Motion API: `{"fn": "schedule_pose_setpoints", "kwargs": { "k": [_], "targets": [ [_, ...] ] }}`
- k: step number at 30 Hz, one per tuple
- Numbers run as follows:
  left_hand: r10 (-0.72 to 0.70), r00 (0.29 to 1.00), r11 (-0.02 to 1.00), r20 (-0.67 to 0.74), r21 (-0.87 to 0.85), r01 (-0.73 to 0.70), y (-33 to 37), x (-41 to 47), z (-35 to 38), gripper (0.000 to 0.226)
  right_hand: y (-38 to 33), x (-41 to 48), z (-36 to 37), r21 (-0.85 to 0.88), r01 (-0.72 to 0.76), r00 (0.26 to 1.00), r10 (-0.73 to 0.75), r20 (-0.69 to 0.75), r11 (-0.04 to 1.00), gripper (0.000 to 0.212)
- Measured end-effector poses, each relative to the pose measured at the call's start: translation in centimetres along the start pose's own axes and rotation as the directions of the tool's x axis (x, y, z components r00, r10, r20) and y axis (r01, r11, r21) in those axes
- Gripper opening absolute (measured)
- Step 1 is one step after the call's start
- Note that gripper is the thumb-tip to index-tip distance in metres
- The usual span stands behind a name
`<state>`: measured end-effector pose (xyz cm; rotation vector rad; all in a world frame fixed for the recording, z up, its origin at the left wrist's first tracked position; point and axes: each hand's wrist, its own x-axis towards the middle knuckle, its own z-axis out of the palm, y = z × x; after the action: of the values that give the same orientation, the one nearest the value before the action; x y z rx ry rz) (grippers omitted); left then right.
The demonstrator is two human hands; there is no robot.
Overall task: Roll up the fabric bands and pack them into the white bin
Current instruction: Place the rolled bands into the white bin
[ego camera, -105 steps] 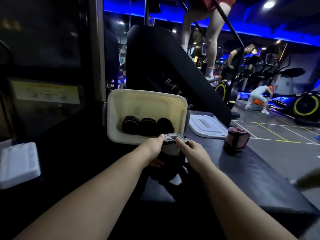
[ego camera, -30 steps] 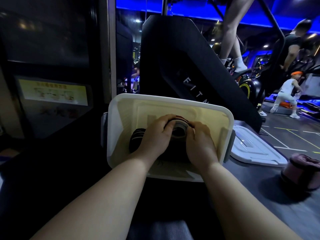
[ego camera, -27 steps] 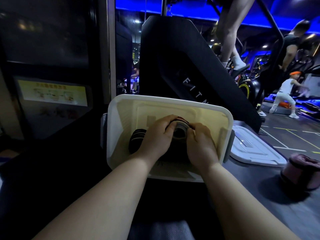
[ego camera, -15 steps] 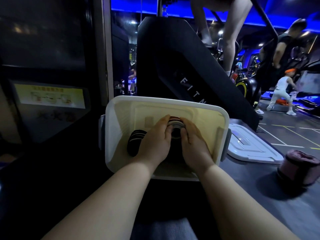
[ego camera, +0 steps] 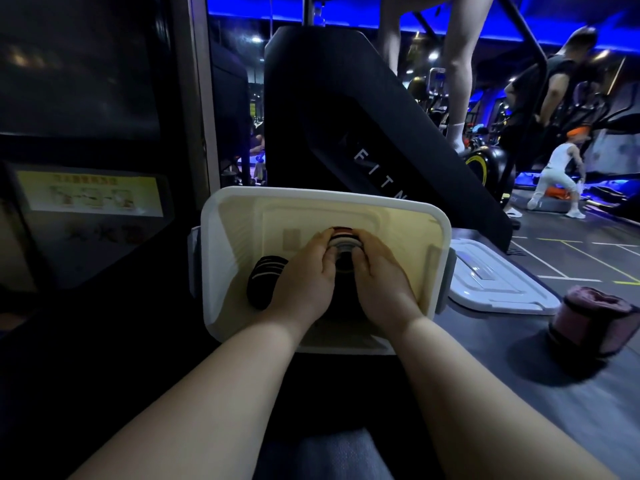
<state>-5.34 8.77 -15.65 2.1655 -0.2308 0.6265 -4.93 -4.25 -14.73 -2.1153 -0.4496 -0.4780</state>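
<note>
A white lid point(ego camera: 491, 282) lies flat on the dark counter point(ego camera: 519, 393), and a pink bundle point(ego camera: 595, 323) stands near it, to its right and apart. Behind rises a black machine point(ego camera: 346, 116) lettered "FITN", with bare legs point(ego camera: 460, 64) on its steps, and a yellow sign point(ego camera: 90, 194) hangs on the dark wall at left. Farther right, under blue light, a person in black point(ego camera: 554, 91) stands at equipment and one in white point(ego camera: 557, 171) crouches on the lined floor point(ego camera: 571, 251).
</note>
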Motion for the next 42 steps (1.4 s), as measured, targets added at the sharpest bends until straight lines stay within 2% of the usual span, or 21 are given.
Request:
{"fn": "schedule_pose_setpoints", "kwargs": {
  "k": [15, 25, 29, 31, 33, 37, 42],
  "targets": [
    [-0.038, 0.999, 0.999, -0.036, -0.001, 0.037, 0.2, -0.4, 0.8, 0.038, 0.3, 0.0, 0.6, -0.034, -0.073, 0.996, 0.071, -0.053, 0.997, 0.033],
    [-0.153, 0.988, 0.988, 0.034, 0.027, 0.152, 1.8, -1.0, 0.1, 0.039, 0.0, 0.2, 0.1, -0.051, -0.154, 0.988, 0.155, 0.019, 0.987, 0.033],
    [-0.209, 0.971, 0.975, 0.117, 0.099, 0.198, 2.6, -0.9, -0.7, 0.044, -0.3, 0.4, -0.4, -0.089, -0.138, 0.987, 0.145, 0.074, 0.986, 0.034],
    [-0.228, 0.96, 0.967, 0.161, 0.152, 0.204, 3.2, -0.8, -1.4, 0.048, -0.8, 0.4, -0.9, -0.141, -0.147, 0.979, 0.164, 0.119, 0.979, 0.039],
    [-0.256, 0.955, 0.954, 0.149, 0.199, 0.224, 3.7, -1.3, -1.8, 0.051, -1.6, -0.3, -1.6, -0.179, -0.164, 0.975, 0.187, 0.122, 0.97, 0.049],
    [-0.31, 0.949, 0.935, 0.062, 0.202, 0.292, 4.0, -3.9, -1.2, 0.055, -2.8, -3.5, -3.1, -0.203, -0.046, 0.996, 0.06, 0.067, 0.978, 0.044],
    [-0.335, 0.937, 0.924, 0.097, 0.228, 0.307, 6.8, -7.7, 0.9, 0.046, -2.3, -7.5, -6.2, -0.209, 0.02, 0.998, -0.031, -0.048, 0.978, 0.024]
  ]
}}
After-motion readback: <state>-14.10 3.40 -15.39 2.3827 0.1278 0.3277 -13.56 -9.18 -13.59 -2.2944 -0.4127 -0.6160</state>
